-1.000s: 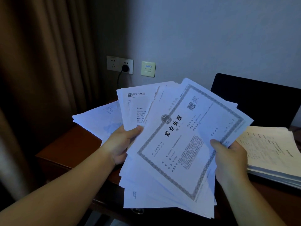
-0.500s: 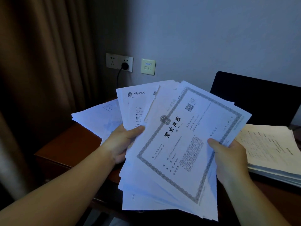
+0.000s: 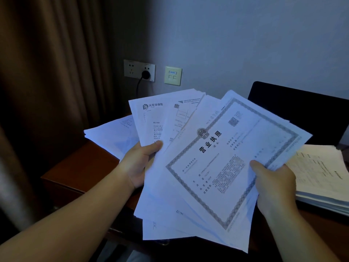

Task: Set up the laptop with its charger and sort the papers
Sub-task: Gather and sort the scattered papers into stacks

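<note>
Papers (image 3: pixel 190 186) fan out between both hands above the desk (image 3: pixel 79 167): the left hand (image 3: pixel 138 163) pinches their left edge with its thumb on top, and the right hand (image 3: pixel 273 184) grips the bordered top sheet (image 3: pixel 232 159). Beyond the right fingers lie a paper stack (image 3: pixel 321 176) and the dark laptop (image 3: pixel 302 114); past the left thumb, a plug (image 3: pixel 145 74) sits in the wall socket (image 3: pixel 139 70).

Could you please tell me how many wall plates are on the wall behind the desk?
2: a double socket plate with a plug in it, and a smaller plate just right of it.
</note>
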The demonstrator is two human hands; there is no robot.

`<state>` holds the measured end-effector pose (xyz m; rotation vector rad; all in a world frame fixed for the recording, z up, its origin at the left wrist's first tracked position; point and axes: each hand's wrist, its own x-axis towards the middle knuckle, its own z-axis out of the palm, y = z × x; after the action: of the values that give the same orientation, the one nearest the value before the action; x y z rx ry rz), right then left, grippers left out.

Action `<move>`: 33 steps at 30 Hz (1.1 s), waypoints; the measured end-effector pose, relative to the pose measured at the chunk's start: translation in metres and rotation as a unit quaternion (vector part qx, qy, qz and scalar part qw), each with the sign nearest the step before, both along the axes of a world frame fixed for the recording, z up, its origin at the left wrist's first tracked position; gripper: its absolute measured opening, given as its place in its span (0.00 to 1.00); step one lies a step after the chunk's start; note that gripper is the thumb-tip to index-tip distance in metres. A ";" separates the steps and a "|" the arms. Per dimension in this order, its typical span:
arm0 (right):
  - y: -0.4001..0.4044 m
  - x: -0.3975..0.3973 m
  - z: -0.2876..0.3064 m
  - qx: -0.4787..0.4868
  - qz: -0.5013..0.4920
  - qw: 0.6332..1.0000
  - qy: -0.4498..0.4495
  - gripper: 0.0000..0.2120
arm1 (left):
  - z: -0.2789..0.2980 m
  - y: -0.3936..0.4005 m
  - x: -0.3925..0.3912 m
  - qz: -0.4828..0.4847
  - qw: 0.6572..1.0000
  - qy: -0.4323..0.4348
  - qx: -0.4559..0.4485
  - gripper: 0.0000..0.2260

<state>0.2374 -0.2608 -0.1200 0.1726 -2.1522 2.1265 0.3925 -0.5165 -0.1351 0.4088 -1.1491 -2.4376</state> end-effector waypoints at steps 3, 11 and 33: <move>-0.006 0.004 -0.002 0.004 0.085 0.995 -0.056 0.12 | 0.002 0.000 0.002 -0.010 1.000 -0.003 -0.028 0.17; -0.006 0.011 -0.001 -0.018 0.125 0.990 -0.066 0.17 | 0.007 0.003 0.006 -0.039 0.997 0.013 -0.060 0.30; -0.009 0.018 -0.004 -0.026 0.023 0.999 -0.031 0.12 | -0.001 -0.002 0.003 -0.001 0.999 0.024 -0.041 0.27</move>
<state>0.2555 -0.2697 -0.1244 0.1542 -2.1439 2.2384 0.3954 -0.5181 -0.1362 0.3233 -1.2240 -2.3793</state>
